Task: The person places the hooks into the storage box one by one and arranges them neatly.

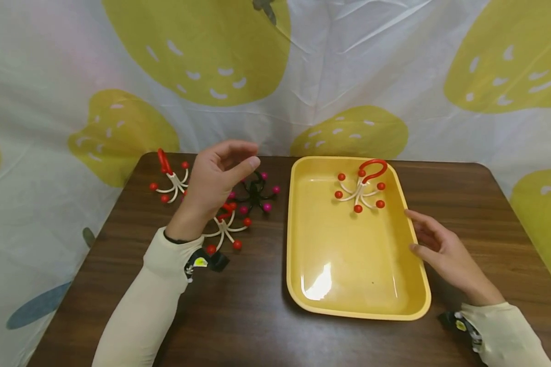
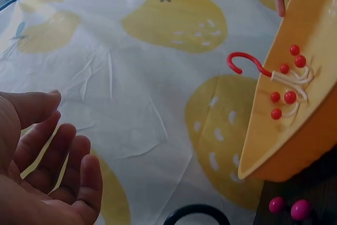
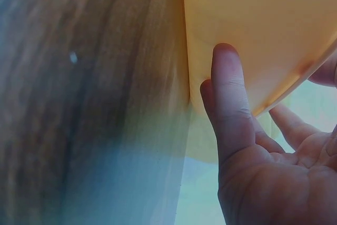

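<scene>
My left hand (image 1: 211,176) is raised over the left side of the table, fingers loosely bent and nothing between them. Around it are multi-arm hook hangers: a white and red one (image 1: 172,186) at the back left, another white and red one (image 1: 223,229) partly behind the wrist, and a black one (image 1: 254,193) with pink balls. Inside the yellow tray (image 1: 296,244), near its far right corner, stands a white and red hanger (image 1: 359,193). My right hand (image 1: 445,250) touches the tray's right side, thumb at the rim and fingertips (image 3: 227,61) against the outer wall.
The brown wooden table (image 1: 468,209) has rounded far corners. Behind it hangs a white cloth (image 1: 312,76) with large yellow fruit prints, close to the table's back edge. Each forearm wears a dark wrist strap (image 1: 206,260).
</scene>
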The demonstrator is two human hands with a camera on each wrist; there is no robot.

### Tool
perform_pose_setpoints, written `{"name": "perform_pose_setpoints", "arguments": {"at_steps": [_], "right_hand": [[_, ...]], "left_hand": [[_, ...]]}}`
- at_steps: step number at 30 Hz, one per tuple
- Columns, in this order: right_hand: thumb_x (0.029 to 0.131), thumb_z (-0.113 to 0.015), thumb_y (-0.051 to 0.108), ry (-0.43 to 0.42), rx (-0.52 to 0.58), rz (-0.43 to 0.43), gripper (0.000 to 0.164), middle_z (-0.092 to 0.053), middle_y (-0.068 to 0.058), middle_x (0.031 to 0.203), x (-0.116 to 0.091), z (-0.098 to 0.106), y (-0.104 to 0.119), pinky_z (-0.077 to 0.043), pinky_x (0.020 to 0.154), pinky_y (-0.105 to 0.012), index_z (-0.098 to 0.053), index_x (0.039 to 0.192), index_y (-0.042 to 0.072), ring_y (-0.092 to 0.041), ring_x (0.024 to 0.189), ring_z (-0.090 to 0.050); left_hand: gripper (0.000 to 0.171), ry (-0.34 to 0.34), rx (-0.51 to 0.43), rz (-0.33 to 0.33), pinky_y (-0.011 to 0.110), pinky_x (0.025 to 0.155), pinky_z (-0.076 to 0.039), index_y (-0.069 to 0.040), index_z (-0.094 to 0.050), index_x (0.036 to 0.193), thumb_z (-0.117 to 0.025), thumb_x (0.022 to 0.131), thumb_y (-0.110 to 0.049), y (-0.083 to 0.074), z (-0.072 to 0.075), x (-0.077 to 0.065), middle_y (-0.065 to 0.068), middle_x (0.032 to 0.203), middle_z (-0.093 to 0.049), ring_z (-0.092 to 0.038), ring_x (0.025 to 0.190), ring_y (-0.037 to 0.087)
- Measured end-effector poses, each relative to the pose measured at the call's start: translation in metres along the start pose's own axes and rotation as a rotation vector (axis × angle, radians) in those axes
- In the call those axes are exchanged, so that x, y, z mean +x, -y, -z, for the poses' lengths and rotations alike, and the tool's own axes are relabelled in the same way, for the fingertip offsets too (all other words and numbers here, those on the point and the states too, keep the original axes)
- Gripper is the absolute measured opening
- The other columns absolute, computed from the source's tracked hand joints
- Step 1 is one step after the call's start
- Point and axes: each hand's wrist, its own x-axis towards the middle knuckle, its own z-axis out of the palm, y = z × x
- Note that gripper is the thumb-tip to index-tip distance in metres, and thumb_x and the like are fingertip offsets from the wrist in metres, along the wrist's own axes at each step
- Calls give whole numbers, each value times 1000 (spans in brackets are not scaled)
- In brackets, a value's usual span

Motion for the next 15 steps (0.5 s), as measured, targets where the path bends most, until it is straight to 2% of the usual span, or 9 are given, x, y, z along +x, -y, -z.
{"name": "perform_pose_setpoints", "arguments": {"at_steps": [8, 15], "right_hand": [[98, -64, -10, 4, -8, -1, 67, -63, 10, 130, 0, 0, 0, -58, 86, -12, -42, 160, 3, 10, 117, -62], [97, -64, -10, 7, 5, 0, 67, -64, 9, 129, 0, 0, 0, -58, 86, -13, -42, 160, 3, 9, 116, -63]], "left_hand": [[21, -26, 93, 68, 23, 84, -60, -10, -77, 117, -79, 96, -12, 7, 24, -13, -4, 111, -77, -72, 99, 14], [20, -54, 202, 140, 22, 82, -60, -12, -77, 116, -80, 97, -16, 23, 47, -28, -8, 102, -78, -72, 92, 10]]}}
